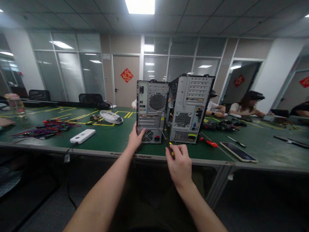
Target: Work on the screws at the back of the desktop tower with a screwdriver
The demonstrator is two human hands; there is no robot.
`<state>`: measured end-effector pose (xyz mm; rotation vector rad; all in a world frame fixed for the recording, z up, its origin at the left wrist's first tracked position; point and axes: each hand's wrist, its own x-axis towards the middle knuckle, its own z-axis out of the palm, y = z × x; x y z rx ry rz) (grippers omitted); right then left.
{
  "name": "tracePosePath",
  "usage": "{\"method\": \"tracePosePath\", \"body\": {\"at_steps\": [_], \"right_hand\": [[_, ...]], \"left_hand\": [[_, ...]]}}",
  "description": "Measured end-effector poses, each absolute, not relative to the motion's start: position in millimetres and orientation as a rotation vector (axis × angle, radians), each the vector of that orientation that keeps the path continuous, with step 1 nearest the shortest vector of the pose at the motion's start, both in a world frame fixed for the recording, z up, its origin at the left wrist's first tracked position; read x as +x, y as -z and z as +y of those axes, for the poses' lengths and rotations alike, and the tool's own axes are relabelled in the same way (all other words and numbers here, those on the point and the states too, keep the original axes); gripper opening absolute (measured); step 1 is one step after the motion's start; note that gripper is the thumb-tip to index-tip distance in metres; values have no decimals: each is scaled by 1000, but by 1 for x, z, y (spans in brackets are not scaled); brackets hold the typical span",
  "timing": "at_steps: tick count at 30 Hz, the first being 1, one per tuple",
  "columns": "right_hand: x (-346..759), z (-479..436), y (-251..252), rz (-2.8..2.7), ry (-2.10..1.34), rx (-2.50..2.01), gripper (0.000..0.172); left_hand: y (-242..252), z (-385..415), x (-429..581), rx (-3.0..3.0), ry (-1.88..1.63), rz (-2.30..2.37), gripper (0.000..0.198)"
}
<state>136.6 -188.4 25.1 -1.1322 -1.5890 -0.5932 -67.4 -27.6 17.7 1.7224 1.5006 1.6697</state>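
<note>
Two computer cases stand upright side by side, rear panels facing me. My left hand grips the lower left edge of the left computer case, thumb on the back panel by the small fan grille, other fingers hidden around the side. In my right hand is a screwdriver with a black and yellow handle, fingers closed around it. Its shaft points up at the lower right edge of the left case; whether the tip touches a screw cannot be made out. The right computer case leans slightly beside it.
On the green table lie a white power bank-like box, a pile of coloured wires and a white basket. Rightward are a red-handled tool, a phone and a thin screwdriver. Other people sit along both sides.
</note>
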Motion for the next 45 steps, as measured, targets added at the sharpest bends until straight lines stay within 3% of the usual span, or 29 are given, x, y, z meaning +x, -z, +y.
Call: {"method": "tracePosePath", "body": {"at_steps": [16, 45], "right_hand": [[134, -197, -34, -1668, 416, -1143, 27], [141, -196, -40, -1620, 439, -1077, 22]], "left_hand": [[-18, -28, -67, 1715, -1690, 1482, 74], [-14, -25, -72, 1733, -1623, 1403, 74]]}}
